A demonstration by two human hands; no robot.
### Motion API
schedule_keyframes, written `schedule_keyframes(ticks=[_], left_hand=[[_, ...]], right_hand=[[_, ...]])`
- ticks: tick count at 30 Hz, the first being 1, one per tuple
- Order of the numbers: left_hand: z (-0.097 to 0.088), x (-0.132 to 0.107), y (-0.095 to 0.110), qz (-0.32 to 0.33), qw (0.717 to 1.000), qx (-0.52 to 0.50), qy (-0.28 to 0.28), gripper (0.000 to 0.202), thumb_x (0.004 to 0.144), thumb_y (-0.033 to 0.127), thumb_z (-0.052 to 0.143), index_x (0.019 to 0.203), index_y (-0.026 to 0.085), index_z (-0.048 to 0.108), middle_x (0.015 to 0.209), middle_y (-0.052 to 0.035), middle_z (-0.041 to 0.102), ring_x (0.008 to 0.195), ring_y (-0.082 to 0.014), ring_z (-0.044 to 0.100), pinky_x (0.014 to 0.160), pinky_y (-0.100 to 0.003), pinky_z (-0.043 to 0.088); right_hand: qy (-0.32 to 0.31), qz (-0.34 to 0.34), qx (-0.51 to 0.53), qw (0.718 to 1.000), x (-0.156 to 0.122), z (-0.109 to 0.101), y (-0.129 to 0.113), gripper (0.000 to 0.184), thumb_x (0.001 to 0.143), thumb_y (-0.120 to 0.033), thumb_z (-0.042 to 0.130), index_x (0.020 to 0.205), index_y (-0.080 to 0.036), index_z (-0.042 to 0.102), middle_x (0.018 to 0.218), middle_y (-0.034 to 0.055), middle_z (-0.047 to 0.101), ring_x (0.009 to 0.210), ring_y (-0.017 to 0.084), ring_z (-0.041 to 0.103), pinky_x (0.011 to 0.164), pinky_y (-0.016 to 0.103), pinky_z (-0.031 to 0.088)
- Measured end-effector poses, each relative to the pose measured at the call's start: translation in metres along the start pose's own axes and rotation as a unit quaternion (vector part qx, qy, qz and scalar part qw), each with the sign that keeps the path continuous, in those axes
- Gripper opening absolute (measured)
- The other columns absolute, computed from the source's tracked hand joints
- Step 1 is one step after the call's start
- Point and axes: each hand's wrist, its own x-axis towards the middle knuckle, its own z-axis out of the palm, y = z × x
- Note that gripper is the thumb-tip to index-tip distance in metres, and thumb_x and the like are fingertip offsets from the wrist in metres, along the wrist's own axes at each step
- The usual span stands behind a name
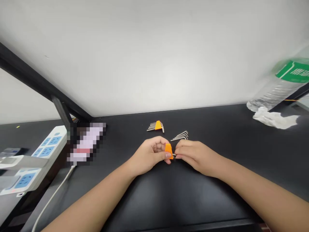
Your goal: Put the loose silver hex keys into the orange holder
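**Two hands meet on an orange key holder**

At the table's (149,199) centre, the left hand (151,155) pinches an orange holder (168,150) between thumb and fingers. The right hand (193,155), at its 3 o'clock, pinches a thin metal key at the holder's lower edge; the key is mostly hidden. Loose hex keys (180,136) lie just beyond, at 1 o'clock. A filled key set (156,126) sits at 11 o'clock. A power strip (36,158) lies far off at 9 o'clock, a plastic bottle (280,83) at 2 o'clock.
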Motion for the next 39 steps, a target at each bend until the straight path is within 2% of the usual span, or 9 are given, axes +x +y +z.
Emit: schedule_keyframes(ticks=[6, 11, 14, 19, 25, 28, 31, 35, 39], left_hand=[[0.001, -0.001, -0.002, 0.008, 1.0, -0.004, -0.001, 0.028, 0.083, 0.032, 0.08, 0.096, 0.015, 0.063, 0.084, -0.0053, 0.072, 0.076, -0.0144, 0.07, 0.079, -0.029, 0.057], [0.002, -0.003, 0.002, 0.009, 0.999, 0.016, 0.038, 0.027, 0.082, 0.03, 0.081, 0.094, 0.015, 0.062, 0.086, -0.0059, 0.073, 0.076, -0.014, 0.07, 0.079, -0.029, 0.057], [0.001, -0.003, 0.002, 0.008, 0.998, 0.027, 0.053, 0.027, 0.082, 0.03, 0.08, 0.095, 0.015, 0.062, 0.087, -0.0059, 0.073, 0.076, -0.0136, 0.07, 0.08, -0.029, 0.058], [-0.005, 0.001, -0.003, 0.03, 0.996, 0.031, 0.084, 0.024, 0.081, 0.027, 0.079, 0.095, 0.016, 0.064, 0.092, -0.0044, 0.074, 0.084, -0.0132, 0.07, 0.087, -0.028, 0.057], [-0.008, 0.003, -0.003, 0.029, 0.992, 0.067, 0.101, 0.02, 0.08, 0.026, 0.079, 0.093, 0.015, 0.068, 0.088, -0.0047, 0.074, 0.083, -0.0143, 0.071, 0.086, -0.027, 0.058], [-0.007, 0.003, 0.0, 0.03, 0.992, 0.063, 0.104, 0.02, 0.08, 0.025, 0.079, 0.093, 0.015, 0.069, 0.088, -0.0039, 0.074, 0.08, -0.0133, 0.07, 0.082, -0.026, 0.058], [-0.007, 0.003, 0.002, 0.032, 0.992, 0.053, 0.108, 0.02, 0.08, 0.026, 0.079, 0.093, 0.015, 0.069, 0.089, -0.0036, 0.074, 0.078, -0.0129, 0.069, 0.08, -0.025, 0.059], [-0.006, 0.003, 0.002, 0.029, 0.993, 0.051, 0.1, 0.022, 0.08, 0.027, 0.079, 0.096, 0.015, 0.069, 0.089, -0.0037, 0.074, 0.077, -0.0127, 0.069, 0.078, -0.025, 0.06], [-0.005, 0.002, 0.002, 0.032, 0.994, 0.058, 0.089, 0.021, 0.08, 0.027, 0.079, 0.095, 0.015, 0.069, 0.087, -0.0035, 0.074, 0.075, -0.0123, 0.069, 0.079, -0.025, 0.06]], right_hand=[[-0.005, 0.024, -0.001, 1.0, 0.0, -0.004, 0.002, 0.025, 0.106, -0.029, 0.051, 0.102, -0.021, 0.074, 0.096, 0.0046, 0.065, 0.085, 0.013, 0.061, 0.079, 0.026, 0.05], [0.069, 0.096, -0.159, 0.98, -0.002, -0.003, 0.023, 0.021, 0.101, -0.019, 0.053, 0.113, -0.019, 0.071, 0.109, 0.0086, 0.063, 0.099, 0.02, 0.058, 0.088, 0.037, 0.05], [0.051, 0.117, -0.228, 0.965, -0.001, -0.001, 0.028, 0.021, 0.1, -0.014, 0.05, 0.102, -0.015, 0.07, 0.103, 0.0093, 0.062, 0.093, 0.021, 0.056, 0.084, 0.038, 0.05], [0.02, 0.161, -0.307, 0.938, 0.001, -0.003, 0.017, 0.018, 0.094, -0.01, 0.051, 0.081, -0.013, 0.064, 0.088, 0.0072, 0.057, 0.08, 0.018, 0.055, 0.074, 0.033, 0.045], [0.024, 0.228, -0.299, 0.926, -0.004, -0.006, 0.012, 0.009, 0.087, -0.011, 0.057, 0.081, -0.015, 0.061, 0.087, 0.0038, 0.059, 0.069, 0.012, 0.052, 0.062, 0.028, 0.036], [0.039, 0.197, -0.219, 0.955, -0.005, -0.008, 0.012, 0.009, 0.09, -0.012, 0.056, 0.083, -0.016, 0.06, 0.084, 0.0019, 0.06, 0.068, 0.011, 0.052, 0.063, 0.026, 0.037], [0.08, 0.104, -0.117, 0.984, -0.003, -0.01, 0.008, 0.011, 0.093, -0.011, 0.054, 0.09, -0.016, 0.063, 0.084, 0.0019, 0.061, 0.074, 0.011, 0.055, 0.067, 0.024, 0.042], [0.121, 0.009, -0.049, 0.991, 0.0, -0.008, 0.005, 0.018, 0.1, -0.014, 0.05, 0.102, -0.018, 0.068, 0.093, 0.0049, 0.064, 0.083, 0.012, 0.058, 0.073, 0.025, 0.046], [0.126, -0.016, -0.022, 0.992, 0.0, -0.005, 0.004, 0.021, 0.1, -0.014, 0.051, 0.105, -0.017, 0.072, 0.093, 0.0056, 0.065, 0.083, 0.012, 0.059, 0.074, 0.025, 0.048]])
